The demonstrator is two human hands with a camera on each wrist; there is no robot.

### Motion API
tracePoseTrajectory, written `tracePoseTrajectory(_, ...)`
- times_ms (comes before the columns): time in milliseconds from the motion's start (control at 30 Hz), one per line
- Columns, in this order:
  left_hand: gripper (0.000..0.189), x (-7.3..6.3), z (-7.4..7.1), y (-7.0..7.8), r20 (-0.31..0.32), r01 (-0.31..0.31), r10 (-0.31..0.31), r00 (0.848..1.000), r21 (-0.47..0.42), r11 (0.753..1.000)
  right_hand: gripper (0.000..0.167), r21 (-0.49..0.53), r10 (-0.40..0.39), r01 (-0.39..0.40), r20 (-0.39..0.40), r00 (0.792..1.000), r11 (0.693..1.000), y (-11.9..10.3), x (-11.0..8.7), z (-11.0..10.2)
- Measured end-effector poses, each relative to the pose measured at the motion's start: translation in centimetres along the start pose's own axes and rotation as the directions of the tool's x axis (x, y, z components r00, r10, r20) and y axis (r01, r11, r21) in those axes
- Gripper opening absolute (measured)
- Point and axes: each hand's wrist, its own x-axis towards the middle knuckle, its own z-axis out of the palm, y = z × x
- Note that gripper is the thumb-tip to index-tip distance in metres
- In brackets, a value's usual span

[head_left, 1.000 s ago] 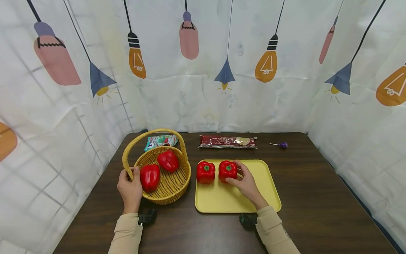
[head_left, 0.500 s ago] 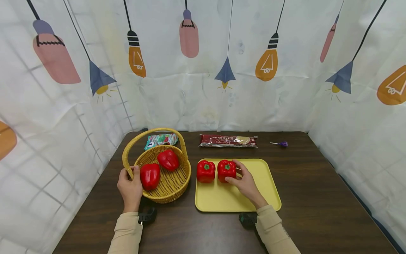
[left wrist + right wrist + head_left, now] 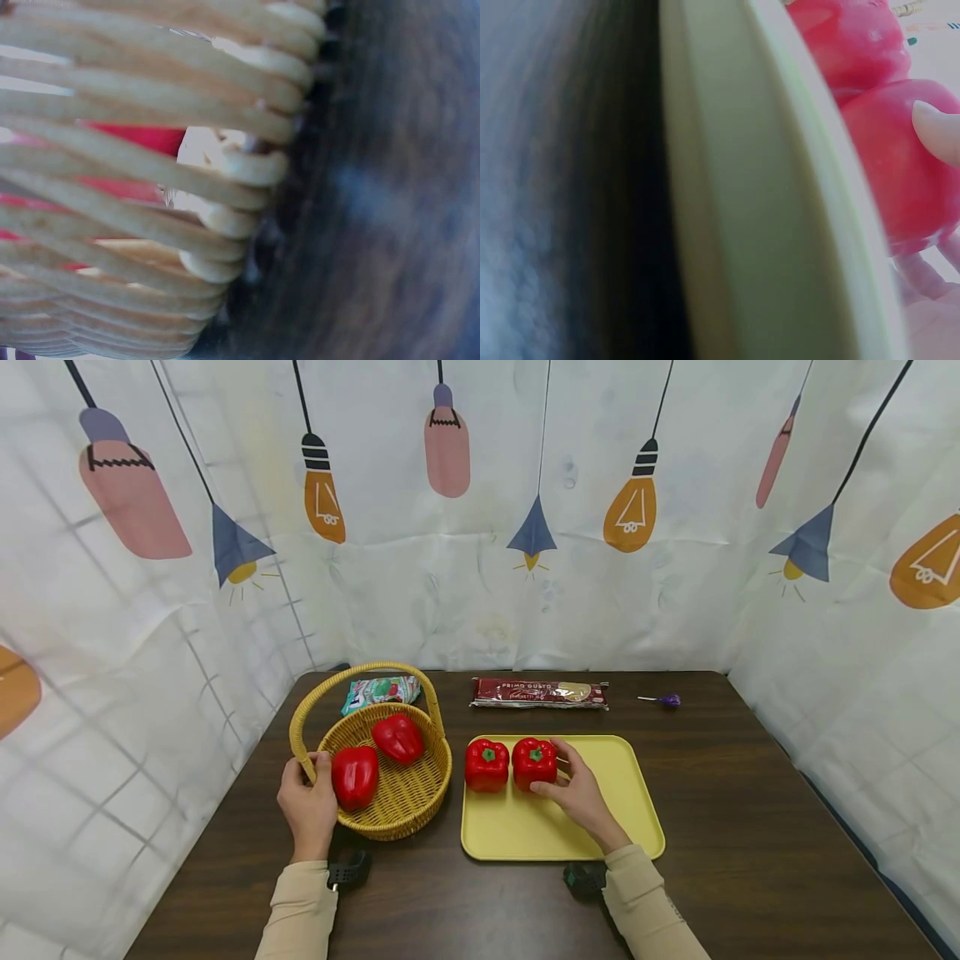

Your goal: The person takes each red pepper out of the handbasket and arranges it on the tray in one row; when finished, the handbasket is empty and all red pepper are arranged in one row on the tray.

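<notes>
My left hand (image 3: pixel 309 802) grips the base of the handle of a yellow wicker basket (image 3: pixel 397 814) at its left side. Two red bell peppers lie in the basket, one at the near left (image 3: pixel 355 778) and one farther back (image 3: pixel 398 739). On a yellow tray (image 3: pixel 540 835) two more red bell peppers stand upright, stems up. The right hand (image 3: pixel 581 797) holds the right-hand bell pepper (image 3: pixel 534 762), thumb on its near side and fingers behind. Close to its left stands the other bell pepper (image 3: pixel 487 766). In the right wrist view the thumb (image 3: pixel 937 133) presses on the held pepper (image 3: pixel 900 165).
Behind the basket lies a teal snack packet (image 3: pixel 382 692). A dark red spaghetti packet (image 3: pixel 540 693) lies behind the tray, with a purple lollipop (image 3: pixel 667 700) to its right. Everything rests on a dark wooden table (image 3: pixel 750 860), backed by a patterned white curtain (image 3: pixel 465 593).
The right hand has shifted slightly left with its bell pepper, narrowing the gap to the other pepper on the tray. The left hand and basket have stayed in place.
</notes>
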Motion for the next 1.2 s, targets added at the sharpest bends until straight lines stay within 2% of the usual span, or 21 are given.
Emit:
tracePoseTrajectory(167, 0.028, 0.0, 0.0, 0.1, -0.001, -0.003, 0.003, 1.000, 0.010, 1.000, 0.081, 0.013, -0.003, 0.003, 0.002, 1.000, 1.000, -0.2, -0.1, 0.0)
tracePoseTrajectory(300, 0.028, 0.0, 0.0, 0.1, -0.004, -0.014, 0.014, 1.000, 0.017, 1.000, 0.075, 0.001, -0.015, 0.015, -0.014, 1.000, 1.000, -0.4, -0.4, -0.1)
tracePoseTrajectory(533, 0.027, -0.1, 0.0, 0.1, -0.001, -0.030, 0.030, 1.000, 0.022, 0.999, 0.056, 0.025, -0.116, 0.119, -0.107, 0.988, 0.993, -0.8, -0.4, -0.4)
tracePoseTrajectory(600, 0.026, 0.1, -0.1, 0.1, -0.001, -0.044, 0.044, 0.999, 0.032, 0.999, 0.053, 0.035, -0.140, 0.146, -0.130, 0.982, 0.989, 0.0, 0.0, -0.6)
tracePoseTrajectory(700, 0.026, 0.2, -0.3, 0.1, 0.002, -0.060, 0.060, 0.998, 0.030, 0.998, 0.052, 0.046, -0.179, 0.187, -0.139, 0.974, 0.981, -0.1, 0.1, -0.9)
tracePoseTrajectory(833, 0.027, 0.1, -0.6, 0.1, 0.008, -0.080, 0.080, 0.997, -0.004, 0.997, 0.051, 0.053, -0.258, 0.269, -0.153, 0.954, 0.962, -0.2, 0.1, -0.7)
tracePoseTrajectory(900, 0.028, 0.0, -0.6, 0.1, 0.005, -0.101, 0.101, 0.995, -0.019, 0.995, 0.049, 0.047, -0.302, 0.313, -0.169, 0.938, 0.948, 0.2, 0.4, -0.6)
tracePoseTrajectory(1000, 0.029, 0.0, -0.7, 0.2, -0.003, -0.140, 0.140, 0.990, -0.044, 0.989, 0.046, 0.018, -0.371, 0.380, -0.178, 0.911, 0.925, -0.4, 0.3, -0.1)
tracePoseTrajectory(1100, 0.032, -0.1, -0.6, 0.6, -0.015, -0.174, 0.174, 0.985, -0.100, 0.980, 0.043, -0.010, -0.434, 0.439, -0.159, 0.887, 0.899, -1.5, 0.0, 0.6)
tracePoseTrajectory(1200, 0.034, -0.1, -0.5, 0.8, -0.024, -0.200, 0.199, 0.980, -0.146, 0.969, 0.043, 0.002, -0.483, 0.486, -0.101, 0.870, 0.874, -2.6, -0.2, 1.8)
